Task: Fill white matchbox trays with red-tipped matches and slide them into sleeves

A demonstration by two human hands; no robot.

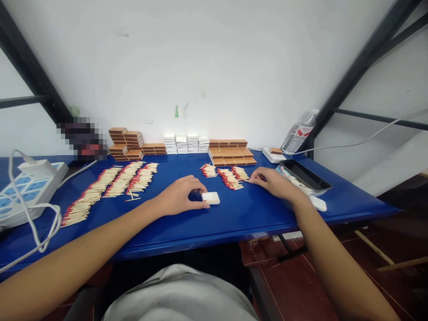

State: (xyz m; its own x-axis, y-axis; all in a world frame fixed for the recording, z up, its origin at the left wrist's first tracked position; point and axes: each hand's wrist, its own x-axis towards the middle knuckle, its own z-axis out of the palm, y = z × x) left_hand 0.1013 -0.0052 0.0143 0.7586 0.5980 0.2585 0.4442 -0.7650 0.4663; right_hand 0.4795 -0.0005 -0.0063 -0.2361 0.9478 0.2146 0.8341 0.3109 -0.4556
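My left hand (182, 195) grips a small white matchbox tray (216, 199) by its left end, thumb in front and fingers behind. The tray's open side faces up, and a match with a red head lies inside. To the right, my right hand (272, 180) has thumb and forefinger pinched on a match at the edge of the small match piles (230, 178). Larger rows of red-tipped matches (115, 180) lie on the blue table (167, 227), left of my left hand.
Along the wall stand brown matchboxes (230, 154), more brown matchboxes (125, 145) and stacked white trays (187, 145). A power strip (30, 191) with cables sits at left. At right are a plastic bottle (301, 131), a dark-screened phone (306, 174) and a white charger (272, 155).
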